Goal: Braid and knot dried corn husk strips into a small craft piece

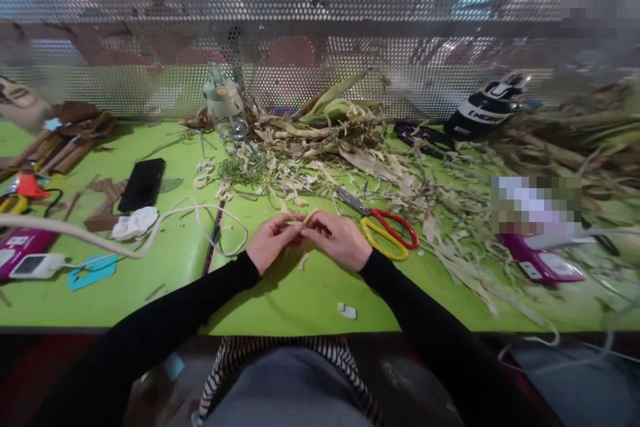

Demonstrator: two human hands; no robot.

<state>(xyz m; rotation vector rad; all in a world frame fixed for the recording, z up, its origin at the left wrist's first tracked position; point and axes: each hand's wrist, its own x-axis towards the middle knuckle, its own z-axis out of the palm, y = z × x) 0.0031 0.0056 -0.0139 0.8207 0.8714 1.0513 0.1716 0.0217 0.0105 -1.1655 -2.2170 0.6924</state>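
Note:
Above the green tabletop, my left hand and my right hand meet, fingertips pressed together. A thin pale-yellow strip of dried leaf, seemingly corn husk, is pinched in my right fingers and runs toward my left ones. Most of the strip is hidden behind the fingers, and I cannot make out its far end. Just right of my right hand lie scissors with one red and one yellow handle, blades pointing away to the left. Beyond both hands spread husk scraps and a heap of dried husks.
A black phone, white cable and crumpled tissue lie to the left. At the back stand a pale green bottle and a tilted black bottle before a perforated metal screen. Magenta power strips sit at both sides.

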